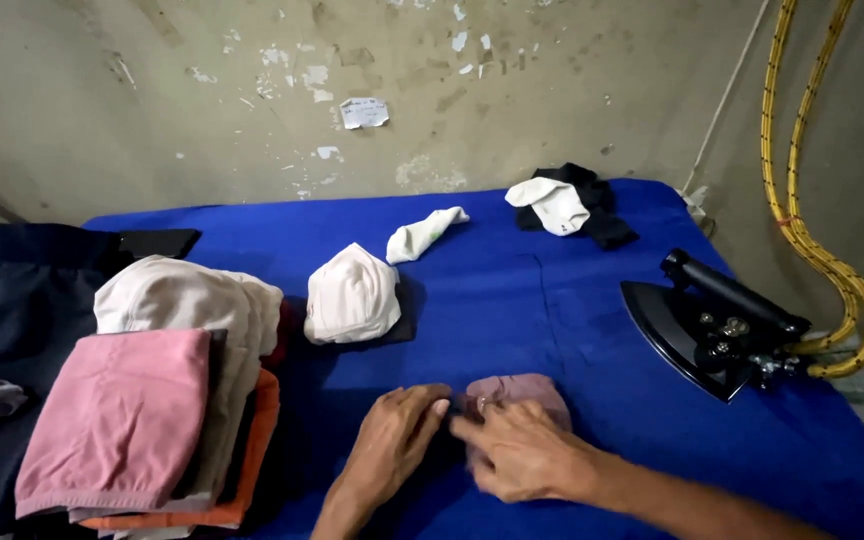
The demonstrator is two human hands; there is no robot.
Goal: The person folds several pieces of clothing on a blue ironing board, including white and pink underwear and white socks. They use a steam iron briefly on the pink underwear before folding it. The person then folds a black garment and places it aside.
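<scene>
Nearest you, your left hand [392,435] and right hand [522,455] meet over a small mauve cloth [514,392] lying at the front middle of the blue table [512,300]; the fingers [472,424] of your right hand look to pinch its left edge, while your left hand's fingers lie pressed together and flat just beside it. On the left stands one stack of folded clothes [167,400], topped by a pink piece. Further right lie one pale folded garment [352,295], one loose white sock [426,232], and one black-and-white heap [567,205]. One black iron [717,325] rests at the right, near your forearm: a careless sweep of that arm could strike it, or snag its two yellow hoses [802,200].
</scene>
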